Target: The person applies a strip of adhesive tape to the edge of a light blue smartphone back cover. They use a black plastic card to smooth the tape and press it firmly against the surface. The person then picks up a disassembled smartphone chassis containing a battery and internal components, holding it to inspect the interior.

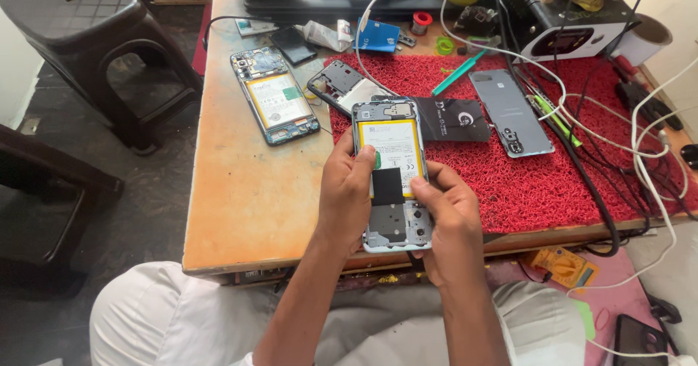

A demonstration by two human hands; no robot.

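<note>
While the fingers (363, 164) of the left hand (346, 195) curl around the left edge of an opened phone (391, 173), the right hand (452, 217) grips its lower right side, thumb pressed on a black strip below the yellow battery (391, 148). Both hands hold the phone, back cover off, above the near edge of the worn orange surface (247, 206). Beyond lie a red mat (523, 184), a grey back cover (510, 111), a second opened phone (275, 95) and white cables (647, 170).
</note>
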